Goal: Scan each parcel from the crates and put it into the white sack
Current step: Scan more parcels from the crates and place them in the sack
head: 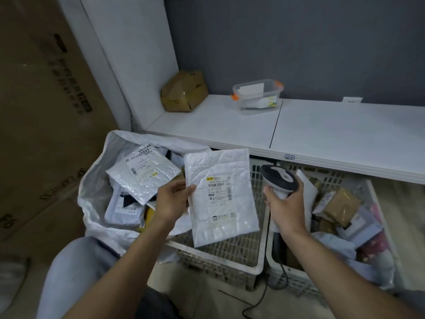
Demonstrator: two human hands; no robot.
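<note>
Two crates (230, 256), one white sack (96, 192), one scanner (279, 178), one clear tub (257, 95), one cardboard box (184, 90), perhaps a dozen parcels (220, 196).

The white sack (92, 199) gapes open at left, parcels (142, 173) heaped high inside

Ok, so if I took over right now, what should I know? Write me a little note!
Left hand holds a white padded parcel by its edge, label up, above the left crate.
Right hand grips the scanner beside it.
Done: several parcels lie in the white sack.
Left: whether this parcel is scanned can't be told. Scan it if not, drop it in the sack, then work through the right crate.
</note>
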